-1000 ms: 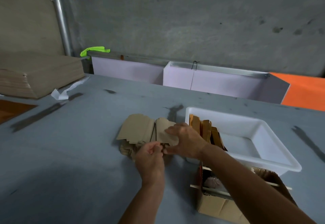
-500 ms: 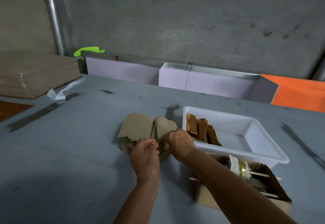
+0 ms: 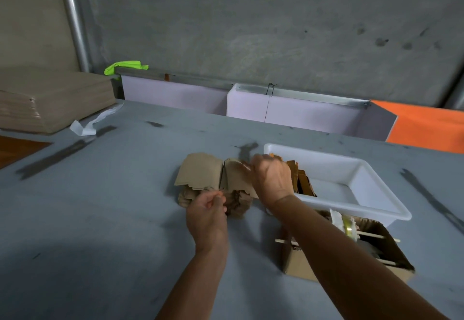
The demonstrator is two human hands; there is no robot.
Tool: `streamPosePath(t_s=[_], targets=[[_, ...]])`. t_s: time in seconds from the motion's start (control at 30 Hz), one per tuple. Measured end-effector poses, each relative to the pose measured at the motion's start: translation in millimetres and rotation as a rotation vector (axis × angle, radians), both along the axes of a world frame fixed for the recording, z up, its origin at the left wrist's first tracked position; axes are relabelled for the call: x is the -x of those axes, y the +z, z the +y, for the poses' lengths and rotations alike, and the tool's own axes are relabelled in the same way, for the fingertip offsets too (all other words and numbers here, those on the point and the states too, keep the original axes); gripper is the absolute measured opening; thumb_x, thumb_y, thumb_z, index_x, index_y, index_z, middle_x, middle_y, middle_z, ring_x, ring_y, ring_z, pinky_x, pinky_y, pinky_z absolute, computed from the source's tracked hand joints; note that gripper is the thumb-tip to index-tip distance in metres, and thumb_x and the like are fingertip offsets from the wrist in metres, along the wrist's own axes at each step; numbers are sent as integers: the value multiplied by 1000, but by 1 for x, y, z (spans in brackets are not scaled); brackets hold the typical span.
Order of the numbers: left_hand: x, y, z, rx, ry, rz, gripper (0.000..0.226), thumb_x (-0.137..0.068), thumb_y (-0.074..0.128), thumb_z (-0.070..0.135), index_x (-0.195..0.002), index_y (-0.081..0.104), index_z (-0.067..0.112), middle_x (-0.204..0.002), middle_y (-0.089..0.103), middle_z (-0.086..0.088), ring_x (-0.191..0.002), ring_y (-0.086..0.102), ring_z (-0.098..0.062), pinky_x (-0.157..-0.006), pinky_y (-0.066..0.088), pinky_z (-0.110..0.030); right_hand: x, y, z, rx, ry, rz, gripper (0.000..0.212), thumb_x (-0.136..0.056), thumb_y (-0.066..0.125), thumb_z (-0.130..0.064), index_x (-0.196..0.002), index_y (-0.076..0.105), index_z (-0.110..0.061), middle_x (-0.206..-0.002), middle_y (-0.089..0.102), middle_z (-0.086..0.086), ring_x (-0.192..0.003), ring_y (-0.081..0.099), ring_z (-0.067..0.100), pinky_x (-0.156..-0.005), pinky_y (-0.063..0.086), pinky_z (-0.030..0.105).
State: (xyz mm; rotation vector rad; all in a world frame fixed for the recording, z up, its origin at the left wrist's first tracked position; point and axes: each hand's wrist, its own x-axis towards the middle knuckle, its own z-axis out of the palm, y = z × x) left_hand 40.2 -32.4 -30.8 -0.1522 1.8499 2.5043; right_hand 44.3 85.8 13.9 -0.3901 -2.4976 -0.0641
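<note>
Head view: the pile of brown paper cut-outs (image 3: 200, 172) lies in the middle of the grey table (image 3: 100, 206), just beside the left end of the white plastic tub (image 3: 313, 153). The right hand (image 3: 271, 179) is over the right part of the pile. Its fingers are curled on the far edge of the top sheet (image 3: 234, 176), so it seems to hold this sheet in a narrow pinch. The left hand (image 3: 206, 215) is at the near edge of the pile, fingers curled tight and thumb against forefinger. We cannot tell if any paper is between them.

We judge that the step is to separate one sheet from the pile and fold it, as the folded brown pieces (image 3: 301, 181) standing in the tub suggest. To do it well, we take only one sheet. The sheets look thin and lie fanned, so two can easily come together. We let the left hand press on the rest of the pile while the right hand lifts slowly from the edge. We draw the sheet along its own plane and do not pull it upward with force, because such paper probably creases and tears easily. We also mind the right forearm, which passes just above the open cardboard box (image 3: 298, 267) with sticks in it.
</note>
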Motion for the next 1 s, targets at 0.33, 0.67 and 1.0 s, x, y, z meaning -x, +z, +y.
streamPosePath(t_s=[0.33, 0.67, 1.0], targets=[[-11, 22, 5, 28, -84, 216, 25, -81, 73, 24, -94, 53, 29, -84, 64, 15, -78, 62, 4, -68, 48, -13, -72, 42, 7, 800, 99, 377, 17, -84, 63, -8, -68, 65, -13, -63, 61, -3, -55, 54, 4, -53, 46, 20], [-74, 22, 2, 67, -424, 125, 11, -81, 71, 17, -70, 69, 18, -75, 71, 1, -72, 65, -12, -59, 50, -26, -199, 8, 9, 1365, 88, 315, 13, -86, 64, -7, -74, 66, -12, -65, 63, -3, -66, 59, 12, -58, 47, 24], [-125, -1, 13, 126, -649, 44, 30, -85, 65, 10, -62, 73, 27, -63, 70, 2, -65, 64, -14, -72, 50, -36, -259, -28, 25, 1448, 75, 348, 9, -85, 64, -7, -76, 66, -5, -68, 65, 4, -64, 60, 15, -58, 49, 23]])
